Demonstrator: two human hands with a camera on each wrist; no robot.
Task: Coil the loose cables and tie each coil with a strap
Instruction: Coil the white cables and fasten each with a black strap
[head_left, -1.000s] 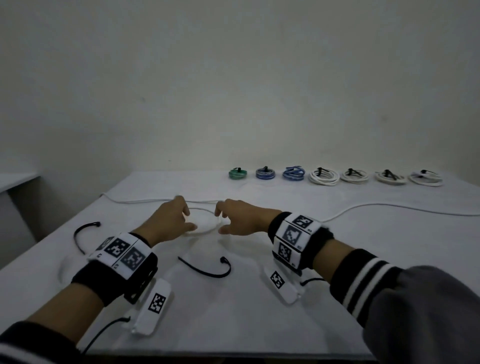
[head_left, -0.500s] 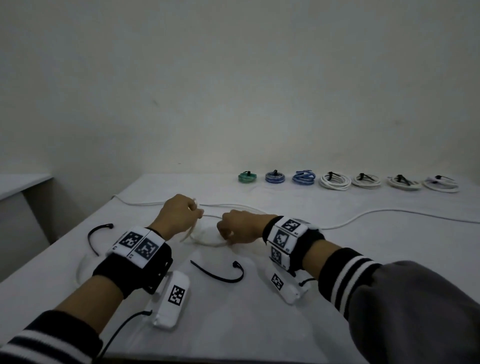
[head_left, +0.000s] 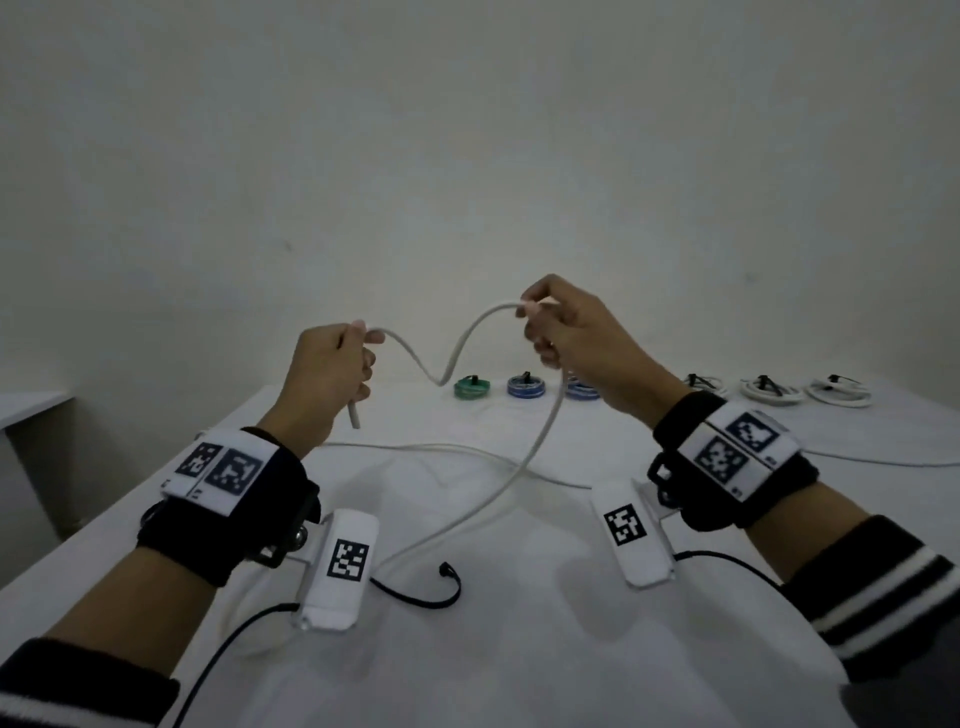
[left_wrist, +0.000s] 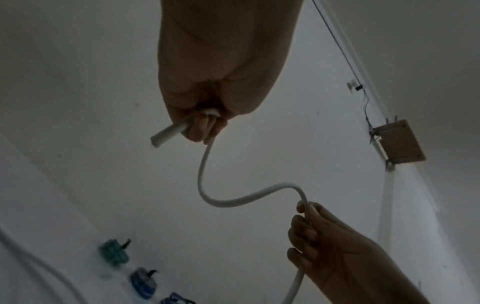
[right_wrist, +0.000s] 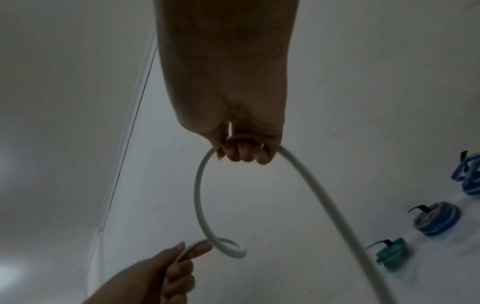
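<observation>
Lifted off the white counter (head_left: 519, 649) since a second ago, the thin white round cable (head_left: 457, 353) sags between the left hand (head_left: 327, 374) and right hand (head_left: 566, 338), both gripping it; coiling is probably starting.

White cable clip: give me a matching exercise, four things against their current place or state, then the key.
1. left hand
2. right hand
3. black strap
4. green coil

A. lies loose on the table near the wrists
B. tied, at the far edge of the table
C. holds the white cable near its cut end
D. holds the cable further along, raised higher

Pairs: 1-C, 2-D, 3-A, 4-B
</observation>
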